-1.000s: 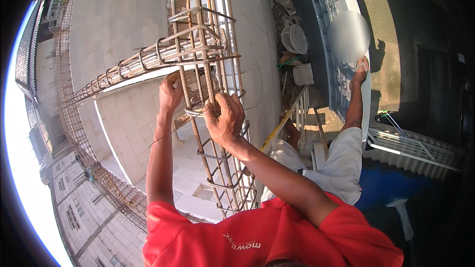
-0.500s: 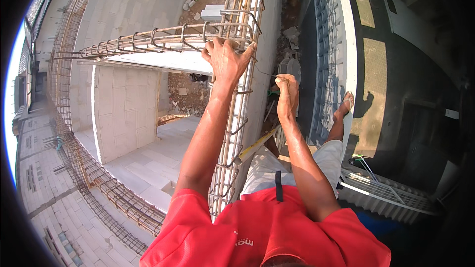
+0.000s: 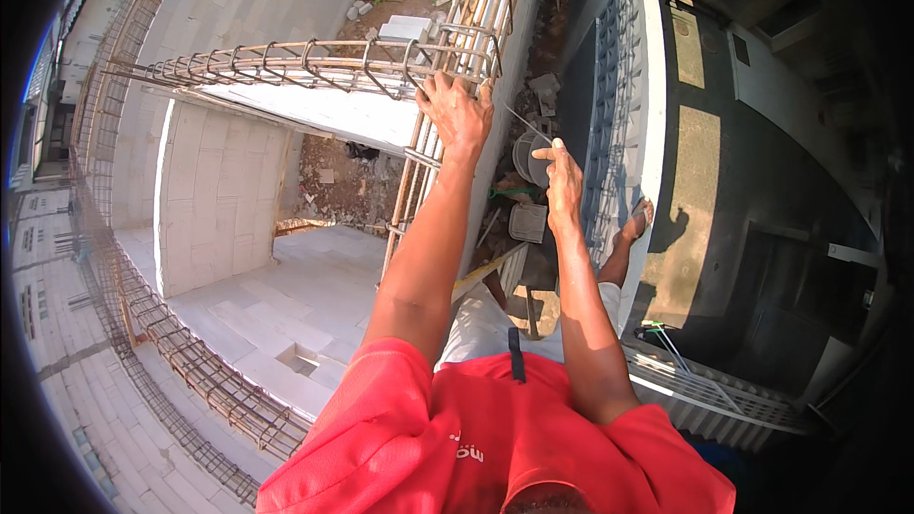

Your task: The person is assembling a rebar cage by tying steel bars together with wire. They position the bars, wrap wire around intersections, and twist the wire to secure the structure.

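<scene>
Fingers of my left hand are curled over the steel bars at the corner where two rebar cages meet. One rebar cage runs off to the left, and the other cage runs away from me along the wall top. A thin wire stretches from beside that corner to my right hand, which is closed on its end out over the gap. Where the wire meets the bars is hidden behind my left hand.
Below the gap lie rubble and a pale bucket. A grey ledge wall stands on the right, with my foot on it. White block walls enclose rooms at left. A yellow pole crosses near my waist.
My right hand has moved slightly right and its fingers point up more; the wire now looks straighter. My left hand stays at the rebar corner. The whole view has shifted.
</scene>
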Available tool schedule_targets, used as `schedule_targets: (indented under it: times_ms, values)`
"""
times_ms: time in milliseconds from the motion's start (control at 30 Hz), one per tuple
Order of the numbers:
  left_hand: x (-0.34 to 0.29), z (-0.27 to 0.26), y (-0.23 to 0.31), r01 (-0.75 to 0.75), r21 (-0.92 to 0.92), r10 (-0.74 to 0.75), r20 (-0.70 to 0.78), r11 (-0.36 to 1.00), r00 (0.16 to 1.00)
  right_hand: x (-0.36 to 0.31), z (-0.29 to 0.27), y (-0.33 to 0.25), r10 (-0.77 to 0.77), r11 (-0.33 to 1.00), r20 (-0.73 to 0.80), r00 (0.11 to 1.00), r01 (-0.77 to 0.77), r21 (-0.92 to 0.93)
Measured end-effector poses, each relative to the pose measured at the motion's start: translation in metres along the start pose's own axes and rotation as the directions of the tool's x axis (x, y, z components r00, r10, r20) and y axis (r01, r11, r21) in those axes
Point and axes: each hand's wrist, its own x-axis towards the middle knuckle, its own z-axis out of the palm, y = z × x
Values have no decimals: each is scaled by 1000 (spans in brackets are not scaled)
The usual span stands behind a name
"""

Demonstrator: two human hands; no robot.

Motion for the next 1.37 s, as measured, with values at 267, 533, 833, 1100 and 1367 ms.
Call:
schedule_targets:
  times_ms: [267,533,833,1100,1367]
  values:
    - [1,-4,3,4,-60,-5,-11,998,1000,-13,13,10,61,988,-2,998,-60,140]
    - [1,2,-9,85,-415,-145,-116,906,983,19,4,17,-175,950,-141,974,129,-286]
    - [-1,1,-12,-53,-320,-28,-244,946,969,105,5,-2,-120,859,52,991,130,-495]
    - [3,7,-7,66,-322,-136,-200,944,970,149,18,-14,-122,866,123,985,167,-472]
    - [6,7,-4,122,-290,-180,-183,949,966,92,-29,-48,-69,877,92,993,104,-470]
